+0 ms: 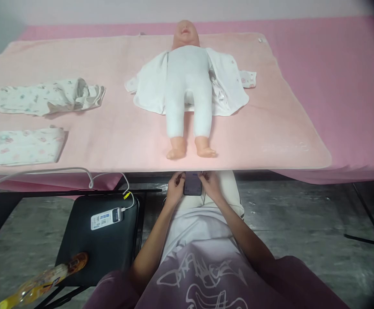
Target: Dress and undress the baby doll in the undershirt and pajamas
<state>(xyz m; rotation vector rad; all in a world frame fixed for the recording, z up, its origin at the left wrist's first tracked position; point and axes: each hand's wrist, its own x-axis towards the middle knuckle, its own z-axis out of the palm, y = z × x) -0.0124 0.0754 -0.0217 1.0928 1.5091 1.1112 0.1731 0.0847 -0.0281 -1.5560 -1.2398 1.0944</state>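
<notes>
A dark smartphone (193,183) rests low in my lap, just under the table's front edge. My left hand (175,189) grips its left side and my right hand (211,185) its right side, both closed on it. On the table above lies a baby doll (189,81) on its back, feet toward me. Its body is white, and an opened white baby shirt (151,88) is spread beneath it, with the sleeves out to both sides. Neither hand touches the doll.
A pink mat (116,141) covers much of the table. Folded patterned baby clothes (48,98) and a folded cloth (22,146) lie at left. A black stool (86,253) carries a power bank (106,219) with a white cable (67,168); a drink bottle (41,281) is beside it.
</notes>
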